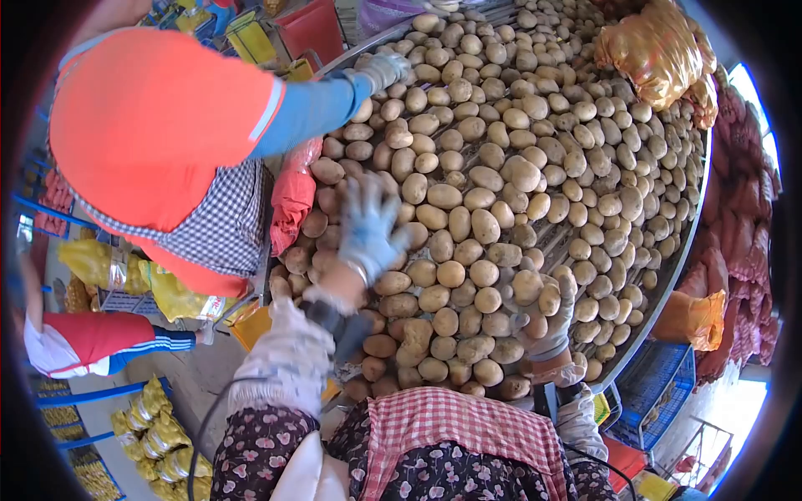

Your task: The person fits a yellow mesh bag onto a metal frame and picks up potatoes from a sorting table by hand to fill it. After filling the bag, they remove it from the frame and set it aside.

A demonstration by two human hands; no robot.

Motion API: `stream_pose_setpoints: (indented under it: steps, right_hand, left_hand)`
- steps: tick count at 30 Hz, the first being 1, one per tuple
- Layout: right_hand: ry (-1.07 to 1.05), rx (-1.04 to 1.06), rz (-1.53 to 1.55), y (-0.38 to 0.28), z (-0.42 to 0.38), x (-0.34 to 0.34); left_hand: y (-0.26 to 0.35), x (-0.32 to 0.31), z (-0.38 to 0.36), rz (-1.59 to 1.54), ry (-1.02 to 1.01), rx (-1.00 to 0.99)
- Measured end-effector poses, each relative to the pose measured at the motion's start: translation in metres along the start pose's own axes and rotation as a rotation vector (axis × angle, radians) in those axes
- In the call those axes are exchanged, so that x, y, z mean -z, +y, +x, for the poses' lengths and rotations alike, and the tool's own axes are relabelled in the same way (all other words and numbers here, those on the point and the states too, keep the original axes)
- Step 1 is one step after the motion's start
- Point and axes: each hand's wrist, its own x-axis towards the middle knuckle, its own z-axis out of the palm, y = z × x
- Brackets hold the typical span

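Note:
A broad layer of potatoes [444, 196] covers the metal sorting table [700, 200] in front of me. My left hand [369, 230], in a light blue and white glove, is over the potatoes at the left side. Its fingers are spread and slightly blurred, with nothing seen in them. On the right, my right hand [547, 326] wears a greyish dusty glove and is turned palm up. Its fingers curl around a couple of potatoes [528, 286], which rest against the palm and fingers. More potatoes lie close around both hands.
A co-worker in an orange top [167, 125] stands at the left, one gloved hand [384, 71] on the potatoes. A red mesh bag [292, 196] hangs at the left edge. A golden sack [652, 54] lies far right. Blue crates [656, 388] stand beyond the right rim.

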Motion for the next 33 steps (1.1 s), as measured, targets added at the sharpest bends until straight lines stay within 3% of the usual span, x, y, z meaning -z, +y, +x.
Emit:
stream_pose_setpoints:
  steps: [1,3,5,7,9,13,15,19,21,23,24,26,27,28,30,32,33]
  right_hand:
    - [0.036,-0.007,0.065,-0.002,-0.001,-0.005]
    - [0.11,-0.013,0.196,-0.007,-0.004,-0.013]
    - [-0.124,-0.11,0.242,-0.012,0.0,-0.008]
    - [-0.058,-0.125,0.239,-0.013,-0.003,-0.002]
    - [0.0,-0.135,0.233,-0.013,-0.007,0.002]
    - [0.074,-0.054,0.204,-0.009,-0.01,-0.002]
    - [0.217,0.024,0.096,-0.008,-0.015,-0.003]
    - [0.049,-0.104,0.178,-0.011,-0.016,0.009]
    - [0.064,-0.059,0.096,-0.012,-0.015,-0.006]
    - [0.052,-0.173,-0.065,-0.011,-0.01,-0.015]
    - [-0.055,-0.225,-0.027,-0.013,-0.006,-0.02]
    - [-0.003,-0.181,0.015,0.003,0.0,0.024]
    - [0.06,-0.13,0.058,0.008,0.001,0.039]
    - [0.145,-0.083,-0.006,0.008,-0.003,0.01]
    - [0.108,-0.106,0.003,0.003,-0.009,-0.002]
    - [0.059,-0.136,0.028,0.0,-0.012,0.014]
    - [0.056,-0.137,0.03,-0.004,-0.021,0.016]
  left_hand:
    - [0.015,-0.013,-0.02,-0.013,-0.092,-0.107]
    - [0.039,-0.007,-0.039,-0.287,-0.027,-0.084]
    - [0.034,0.01,-0.015,-0.611,-0.194,-0.009]
    - [0.037,-0.001,0.02,-0.397,0.252,-0.208]
    - [0.041,-0.009,0.063,-0.097,0.092,-0.07]
    - [0.032,-0.031,0.142,0.036,-0.384,0.047]
    - [0.032,-0.034,0.161,0.051,-0.523,0.016]
    - [0.023,-0.028,0.146,-0.073,-0.376,-0.029]
    - [0.026,-0.021,0.112,-0.755,-0.162,0.045]
    - [0.072,0.011,0.074,-1.078,-0.074,-0.218]
    - [0.091,0.031,0.054,-1.068,-0.2,-0.277]
    - [0.123,0.015,0.03,-0.99,-0.034,-0.66]
    - [0.134,0.023,0.015,-0.954,-0.049,-0.604]
    - [0.139,0.011,0.006,-1.023,-0.083,-0.572]
    - [0.138,0.0,0.004,-1.093,-0.113,-0.544]
    - [0.126,0.003,0.016,-0.796,-0.064,-0.58]
    - [0.123,-0.001,0.026,-0.793,-0.065,-0.579]
